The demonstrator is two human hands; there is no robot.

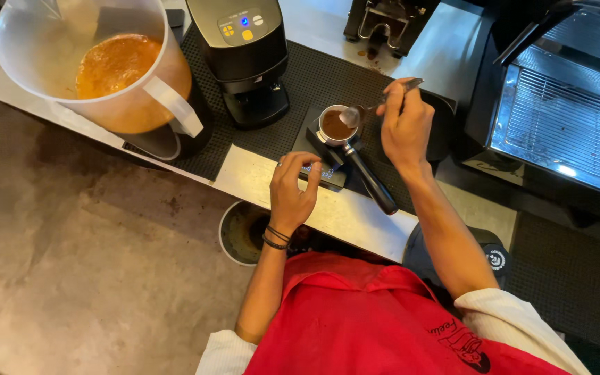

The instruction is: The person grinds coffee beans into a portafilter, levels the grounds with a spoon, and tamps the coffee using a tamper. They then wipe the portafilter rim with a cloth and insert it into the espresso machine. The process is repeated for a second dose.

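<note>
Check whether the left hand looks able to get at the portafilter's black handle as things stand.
Probably yes: the left hand rests at the scale's front edge, and the portafilter handle lies just beside it with nothing between; the right hand holds a spoon higher up.

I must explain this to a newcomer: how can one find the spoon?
Start at the black ribbed mat on the counter. Right of the dark machine, the right hand holds the metal spoon over the portafilter. It is the only shiny utensil there.

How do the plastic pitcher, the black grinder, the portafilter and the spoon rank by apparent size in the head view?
1. Plastic pitcher, though it is nearest the camera, which inflates it.
2. Black grinder.
3. Portafilter.
4. Spoon, in the right hand.
</note>
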